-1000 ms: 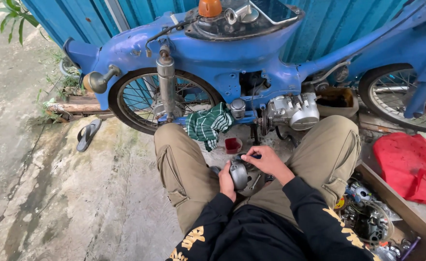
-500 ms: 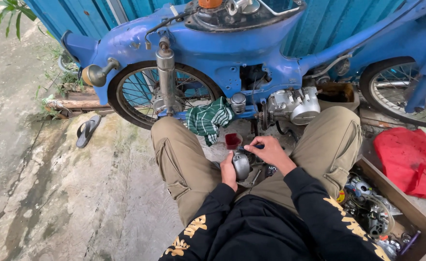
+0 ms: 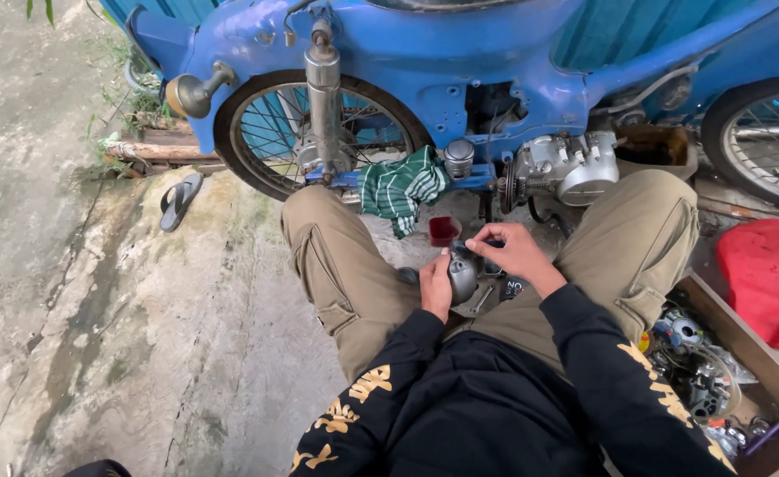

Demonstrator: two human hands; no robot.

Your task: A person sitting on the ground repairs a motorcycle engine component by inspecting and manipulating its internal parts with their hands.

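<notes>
knees (image 3: 336,243) flanking, motorbike (image 3: 460,62) ahead, concrete (image 3: 80,336) open

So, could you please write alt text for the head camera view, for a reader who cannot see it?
A seated person's left hand holds a small grey metal engine part between the knees, while the right hand works at its top. Ahead stands a blue motorbike, with a green striped cloth and a small red cup beneath it.
</notes>
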